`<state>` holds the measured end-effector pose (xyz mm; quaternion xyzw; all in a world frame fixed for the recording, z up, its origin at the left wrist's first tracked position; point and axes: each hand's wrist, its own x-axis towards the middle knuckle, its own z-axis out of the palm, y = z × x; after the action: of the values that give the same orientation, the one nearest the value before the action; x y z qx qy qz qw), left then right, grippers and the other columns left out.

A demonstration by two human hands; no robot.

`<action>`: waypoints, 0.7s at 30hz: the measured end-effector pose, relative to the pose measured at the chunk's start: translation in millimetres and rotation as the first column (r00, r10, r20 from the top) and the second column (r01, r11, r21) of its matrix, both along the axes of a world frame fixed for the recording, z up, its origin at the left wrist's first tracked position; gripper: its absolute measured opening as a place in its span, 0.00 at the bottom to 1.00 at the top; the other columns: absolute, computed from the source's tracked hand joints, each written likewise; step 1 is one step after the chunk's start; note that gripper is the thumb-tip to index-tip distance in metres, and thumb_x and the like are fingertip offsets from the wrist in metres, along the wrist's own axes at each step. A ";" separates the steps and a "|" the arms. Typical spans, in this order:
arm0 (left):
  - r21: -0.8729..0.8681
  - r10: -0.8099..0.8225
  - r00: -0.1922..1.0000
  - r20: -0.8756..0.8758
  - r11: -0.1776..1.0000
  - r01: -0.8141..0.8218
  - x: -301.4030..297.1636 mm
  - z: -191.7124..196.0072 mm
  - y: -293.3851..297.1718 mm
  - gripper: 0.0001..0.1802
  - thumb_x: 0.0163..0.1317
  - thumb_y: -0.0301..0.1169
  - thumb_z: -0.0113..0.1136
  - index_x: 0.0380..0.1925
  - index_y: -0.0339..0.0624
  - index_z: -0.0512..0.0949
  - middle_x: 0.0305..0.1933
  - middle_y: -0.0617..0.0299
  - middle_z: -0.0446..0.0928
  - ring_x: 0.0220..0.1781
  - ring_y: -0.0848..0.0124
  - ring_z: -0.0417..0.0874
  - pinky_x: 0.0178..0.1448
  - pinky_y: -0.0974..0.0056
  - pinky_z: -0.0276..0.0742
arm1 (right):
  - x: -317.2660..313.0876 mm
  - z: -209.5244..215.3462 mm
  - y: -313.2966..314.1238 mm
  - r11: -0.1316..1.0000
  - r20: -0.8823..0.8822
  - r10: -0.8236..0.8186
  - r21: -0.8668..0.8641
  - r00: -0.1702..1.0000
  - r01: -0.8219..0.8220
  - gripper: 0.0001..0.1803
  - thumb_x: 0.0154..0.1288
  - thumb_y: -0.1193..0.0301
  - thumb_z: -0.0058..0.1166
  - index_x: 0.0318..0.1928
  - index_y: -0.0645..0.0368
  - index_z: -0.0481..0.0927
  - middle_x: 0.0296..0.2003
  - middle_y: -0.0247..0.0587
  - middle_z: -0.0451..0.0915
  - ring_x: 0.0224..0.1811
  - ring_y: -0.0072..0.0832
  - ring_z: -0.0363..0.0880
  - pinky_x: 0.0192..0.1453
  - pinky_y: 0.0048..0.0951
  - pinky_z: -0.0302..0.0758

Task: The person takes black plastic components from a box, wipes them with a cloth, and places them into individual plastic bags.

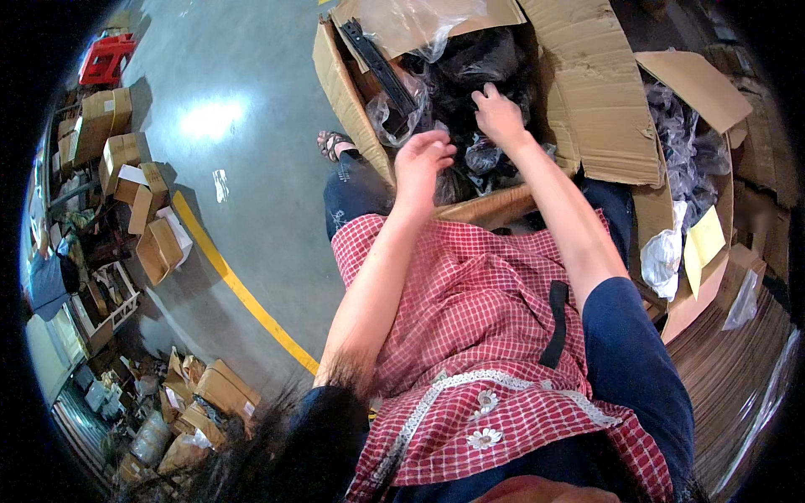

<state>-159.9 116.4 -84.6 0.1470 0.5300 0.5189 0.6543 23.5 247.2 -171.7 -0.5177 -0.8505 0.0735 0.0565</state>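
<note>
In front of me stands an open cardboard box (599, 109) holding dark plastic-wrapped items (482, 63). My left hand (423, 163) is over the box's near left part, fingers curled together; whatever they may grip does not show. Farther in and to the right, my right hand (501, 120) reaches down to the black plastic with bent, closed fingers. What lies under those fingertips is hidden. A long black metal rail (379, 69) leans along the box's left side, beside a clear plastic bag (387, 116). More clear plastic (419, 21) lies at the far flap.
At the right, another open carton (713, 260) holds plastic bags (688, 142) and yellow paper (704, 239), near stacked flat cardboard (713, 369). A yellow line (243, 293) crosses the grey floor. Cartons (159, 247), clutter and a red plastic object (106, 59) stand along the left.
</note>
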 end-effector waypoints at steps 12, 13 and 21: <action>-0.262 -0.081 0.944 0.321 0.950 0.171 9.8 40.7 3.8 0.28 0.67 0.41 0.64 0.59 0.33 0.71 0.56 0.45 0.79 0.58 0.53 0.81 0.55 0.53 0.83 | 51.4 141.7 -77.1 0.969 -0.411 0.243 0.149 0.879 -0.199 0.10 0.60 0.74 0.64 0.42 0.61 0.83 0.45 0.46 0.82 0.45 0.45 0.84 0.46 0.36 0.82; -0.257 -0.120 0.907 0.404 0.937 0.238 11.1 35.8 2.7 0.29 0.66 0.42 0.65 0.59 0.35 0.71 0.56 0.47 0.79 0.58 0.54 0.81 0.56 0.54 0.82 | 45.5 152.2 -95.0 0.946 -0.425 0.323 0.143 0.846 -0.290 0.09 0.60 0.75 0.64 0.42 0.62 0.83 0.47 0.47 0.82 0.45 0.45 0.84 0.48 0.36 0.82; -0.098 0.111 0.948 0.298 0.992 -0.086 -21.9 32.0 -2.5 0.18 0.57 0.25 0.65 0.48 0.41 0.74 0.41 0.58 0.81 0.37 0.64 0.84 0.35 0.60 0.86 | 5.7 166.1 -112.3 0.860 -0.721 -0.435 -0.509 0.539 0.012 0.17 0.59 0.73 0.59 0.51 0.57 0.83 0.52 0.48 0.81 0.53 0.42 0.81 0.58 0.38 0.77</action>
<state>-181.8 113.9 -52.7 0.0118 0.4515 0.5448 0.7066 29.1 134.9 -5.6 -0.5297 -0.6090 0.4884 0.3317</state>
